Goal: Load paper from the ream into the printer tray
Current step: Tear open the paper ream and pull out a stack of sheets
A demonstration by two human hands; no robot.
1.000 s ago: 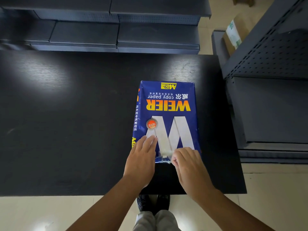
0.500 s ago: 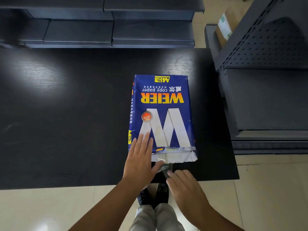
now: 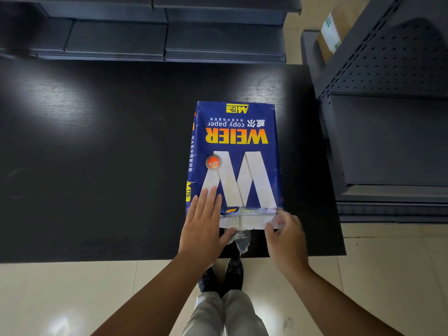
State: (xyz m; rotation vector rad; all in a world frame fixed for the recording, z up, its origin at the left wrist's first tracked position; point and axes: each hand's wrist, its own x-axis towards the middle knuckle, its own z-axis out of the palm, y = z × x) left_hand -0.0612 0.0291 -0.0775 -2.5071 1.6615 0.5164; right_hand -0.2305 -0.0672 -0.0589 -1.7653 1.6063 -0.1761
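A blue ream of copy paper with a big white W lies flat on the black table, its near end torn open so the wrapper's white inside shows. My left hand rests flat on the ream's near left corner, fingers spread. At the near right corner my right hand pinches the torn wrapper edge; it is blurred. A scrap of clear wrapper hangs off the near end between the hands. No printer tray is in view.
Dark grey metal shelving stands close on the right of the table, and more shelves run along the back. A cardboard box sits at the top right. The table's near edge is just below my hands, above a cream tiled floor.
My right hand pulled back toward me, then moved up and right to the ream's near right corner. The wrapper's near end is now torn open. My left hand stayed on the ream.
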